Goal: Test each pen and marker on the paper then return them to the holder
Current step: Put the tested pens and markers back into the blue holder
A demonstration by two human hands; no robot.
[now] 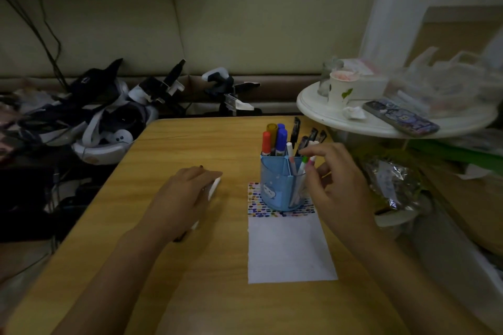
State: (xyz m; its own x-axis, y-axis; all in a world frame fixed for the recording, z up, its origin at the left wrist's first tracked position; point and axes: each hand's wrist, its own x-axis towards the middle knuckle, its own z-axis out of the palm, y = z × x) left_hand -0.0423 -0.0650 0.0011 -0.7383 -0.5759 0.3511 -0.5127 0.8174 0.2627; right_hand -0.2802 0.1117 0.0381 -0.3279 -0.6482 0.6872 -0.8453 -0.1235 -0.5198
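Note:
A blue pen holder (pixel 275 187) stands on the far, dot-patterned end of a white paper sheet (pixel 288 250) on the wooden table. Several markers and pens stick up from it, among them a red marker (pixel 266 143) and a blue marker (pixel 281 141). My right hand (pixel 337 185) reaches over the holder's right side and pinches a thin pen with a pink end (pixel 311 162) at the rim. My left hand (pixel 187 198) lies on the table to the left, its fingers curled round a white pen (pixel 213 187) whose dark end shows below the palm.
A white round side table (pixel 381 124) at the right carries a paper cup (pixel 341 88), a phone (pixel 401 117) and plastic bags. Headsets, controllers and cables are piled beyond the table's far left edge (pixel 109 117). A foil packet (pixel 392 185) lies right of the table.

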